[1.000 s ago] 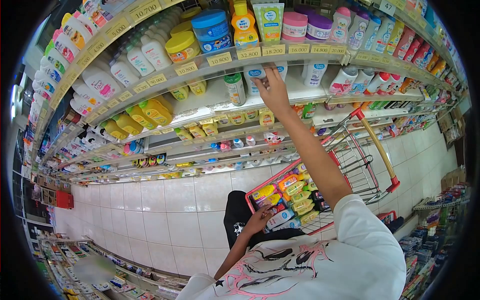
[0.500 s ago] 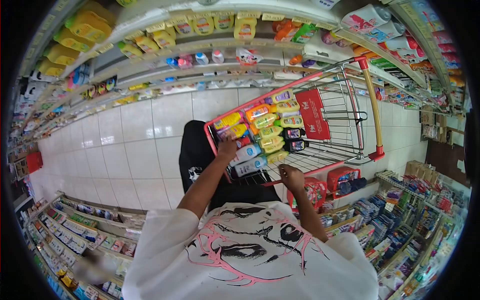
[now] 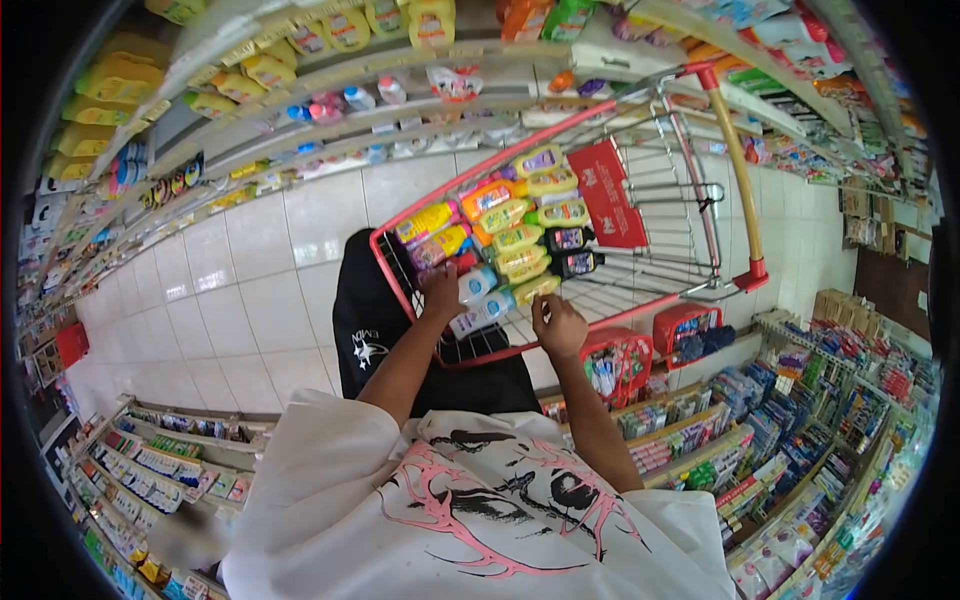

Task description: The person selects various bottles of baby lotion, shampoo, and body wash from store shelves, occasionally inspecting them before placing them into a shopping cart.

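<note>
My left hand (image 3: 440,290) is inside the shopping cart (image 3: 508,352), its fingers closed over a red bottle (image 3: 464,262); the hand hides part of that bottle. Two white bottles with blue caps (image 3: 482,316) lie beside it. Loosely curled, my right hand (image 3: 560,327) is by the near end of a pale yellow bottle (image 3: 536,290), with nothing visible in its fingers. Yellow bottles with pink labels (image 3: 425,224), an orange bottle (image 3: 487,199), several yellow-green bottles (image 3: 517,238) and two dark bottles (image 3: 578,264) lie in rows in the cart.
A red sign (image 3: 607,195) hangs in the cart, whose yellow handle (image 3: 735,165) is at the right. Shelves of bottles (image 3: 345,30) line the far side. Red baskets (image 3: 615,365) stand near the cart, and packed shelves (image 3: 690,450) are behind me. White floor tiles (image 3: 255,240) extend left.
My right hand has moved up and left, over the cart's near rim to the bottles. My left hand stays by the red bottle. The cart appears shifted left and larger in view.
</note>
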### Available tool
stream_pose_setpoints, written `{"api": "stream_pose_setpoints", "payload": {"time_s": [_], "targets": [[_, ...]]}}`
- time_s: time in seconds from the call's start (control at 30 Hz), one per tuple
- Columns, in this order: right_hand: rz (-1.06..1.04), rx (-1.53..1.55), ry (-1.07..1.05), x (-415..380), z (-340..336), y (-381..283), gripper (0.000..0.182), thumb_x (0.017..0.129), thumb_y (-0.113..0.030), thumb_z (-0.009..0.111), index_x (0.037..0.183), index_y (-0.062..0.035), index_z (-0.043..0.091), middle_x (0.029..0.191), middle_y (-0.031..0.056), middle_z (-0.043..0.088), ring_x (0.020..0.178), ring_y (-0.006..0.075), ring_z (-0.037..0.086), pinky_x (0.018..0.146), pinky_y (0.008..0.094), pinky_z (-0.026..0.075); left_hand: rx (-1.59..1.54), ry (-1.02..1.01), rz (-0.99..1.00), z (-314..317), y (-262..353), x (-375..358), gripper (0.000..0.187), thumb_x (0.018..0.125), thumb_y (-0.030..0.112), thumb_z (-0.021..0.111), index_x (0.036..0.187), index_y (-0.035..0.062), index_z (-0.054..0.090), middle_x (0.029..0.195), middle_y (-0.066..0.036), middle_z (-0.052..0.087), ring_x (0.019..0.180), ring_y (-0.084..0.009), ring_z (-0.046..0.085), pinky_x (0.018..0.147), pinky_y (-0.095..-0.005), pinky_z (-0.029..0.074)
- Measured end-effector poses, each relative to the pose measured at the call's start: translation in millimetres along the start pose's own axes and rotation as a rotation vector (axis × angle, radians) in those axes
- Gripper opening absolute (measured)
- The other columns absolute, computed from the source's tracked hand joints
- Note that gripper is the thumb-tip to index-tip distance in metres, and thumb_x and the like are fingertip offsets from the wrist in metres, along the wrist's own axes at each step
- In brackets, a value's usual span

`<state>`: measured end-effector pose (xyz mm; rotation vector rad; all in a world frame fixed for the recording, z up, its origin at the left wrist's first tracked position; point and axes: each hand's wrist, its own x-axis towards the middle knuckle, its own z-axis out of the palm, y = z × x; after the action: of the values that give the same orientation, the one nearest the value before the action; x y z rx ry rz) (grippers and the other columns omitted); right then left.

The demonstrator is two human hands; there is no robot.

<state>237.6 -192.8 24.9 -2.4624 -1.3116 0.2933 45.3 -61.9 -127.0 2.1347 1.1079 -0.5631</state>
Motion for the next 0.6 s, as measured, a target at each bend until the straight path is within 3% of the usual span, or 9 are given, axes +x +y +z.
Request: {"api": "stream_pose_setpoints", "payload": {"time_s": [0.03, 0.1, 0.2, 0.23, 0.27, 0.33, 0.37, 0.5, 0.6], "targets": [[0.019, -0.014, -0.01, -2, 2, 2, 0.016, 0.085, -0.024, 0.066, 0.074, -0.0137, 0.062, 0.063, 0.0028, 0.061, 0.056, 0.0246, 0.062, 0.05, 0.0373, 0.048, -0.054, -0.072, -0.003, 0, -10, 7, 0.096, 0.055, 0.042, 0.088, 0.129, -0.0014, 0.047, 0.118, -0.019, 0.061, 0.11, -0.0358, 0.058, 0.102, -0.0496, 0.038], [0.059, -0.034, -0.045, -2, 5, 4, 0.018, 0.086, -0.029, 0.065, 0.076, -0.0133, 0.064, 0.065, 0.0029, 0.064, 0.059, 0.0254, 0.064, 0.052, 0.0375, 0.049, 0.116, -0.111, 0.1, 39, -37, 26, 0.071, 0.057, 0.052, 0.083, 0.102, -0.0016, 0.069, 0.103, -0.02, 0.069, 0.098, -0.0316, 0.065, 0.099, -0.0472, 0.042], [0.135, 0.0, -0.089, 3, -4, -6, 0.023, 0.086, -0.035, 0.065, 0.082, -0.0127, 0.066, 0.066, 0.0008, 0.066, 0.062, 0.025, 0.066, 0.056, 0.0373, 0.051, -0.136, -0.306, 0.15, 8, -29, 14, 0.064, 0.065, 0.056, 0.078, 0.101, 0.004, 0.071, 0.092, -0.017, 0.071, 0.089, -0.0305, 0.068, 0.087, -0.0404, 0.05], [0.189, -0.016, -0.241, 7, -12, -9, 0.032, 0.087, -0.037, 0.066, 0.103, -0.0087, 0.067, 0.084, 0.0055, 0.071, 0.07, 0.021, 0.069, 0.057, 0.0315, 0.052, -0.224, -0.251, 0.23, -13, -18, 1, 0.06, 0.071, 0.055, 0.075, 0.104, 0.0052, 0.071, 0.091, -0.016, 0.071, 0.09, -0.0289, 0.068, 0.082, -0.0392, 0.051], [0.17, -0.005, -0.226, 10, -5, -1, 0.032, 0.087, -0.037, 0.066, 0.103, -0.0087, 0.067, 0.084, 0.0055, 0.071, 0.07, 0.021, 0.069, 0.057, 0.0315, 0.052, -0.491, -0.335, 0.238, -47, -2, -19, 0.059, 0.077, 0.053, 0.072, 0.111, 0.0051, 0.067, 0.093, -0.015, 0.07, 0.091, -0.0268, 0.068, 0.081, -0.0372, 0.051], [0.198, 0.793, -0.155, 20, 29, 23, 0.05, 0.091, -0.04, 0.064, 0.125, -0.0042, 0.057, 0.1, 0.0093, 0.068, 0.074, 0.0162, 0.067, 0.057, 0.0271, 0.051, -0.56, -0.209, 0.262, -96, 27, -52, 0.06, 0.082, 0.053, 0.068, 0.118, 0.0051, 0.062, 0.096, -0.014, 0.069, 0.089, -0.0237, 0.067, 0.079, -0.0346, 0.051], [0.478, 1.101, -0.308, 37, -2, -5, 0.061, 0.093, -0.04, 0.062, 0.138, -0.0025, 0.044, 0.11, 0.0113, 0.063, 0.076, 0.0118, 0.063, 0.056, 0.0229, 0.048, -0.548, -0.195, 0.263, -119, 38, -67, 0.06, 0.082, 0.053, 0.068, 0.118, 0.0051, 0.062, 0.096, -0.014, 0.069, 0.089, -0.0237, 0.067, 0.079, -0.0346, 0.051], [0.176, 1.188, -0.427, 104, -80, -76, 0.039, 0.094, -0.025, 0.063, 0.127, -0.0048, 0.057, 0.075, -0.0046, 0.048, 0.061, 0.0033, 0.043, 0.053, 0.0203, 0.035, -0.838, 0.006, 0.364, -193, 73, -107, 0.055, 0.093, 0.047, 0.058, 0.122, 0.0009, 0.056, 0.094, -0.012, 0.066, 0.085, -0.0181, 0.064, 0.078, -0.0325, 0.05], [0.049, 1.251, -0.439, 147, -139, -129, 0.037, 0.092, -0.02, 0.066, 0.125, -0.0041, 0.057, 0.084, -0.0019, 0.059, 0.068, 0.0025, 0.05, 0.055, 0.0188, 0.037, -1.293, 0.013, 0.265, -247, 90, -138, 0.058, 0.102, 0.049, 0.037, 0.127, -0.0008, 0.052, 0.103, -0.009, 0.064, 0.09, -0.0155, 0.063, 0.081, -0.0309, 0.05]]}}
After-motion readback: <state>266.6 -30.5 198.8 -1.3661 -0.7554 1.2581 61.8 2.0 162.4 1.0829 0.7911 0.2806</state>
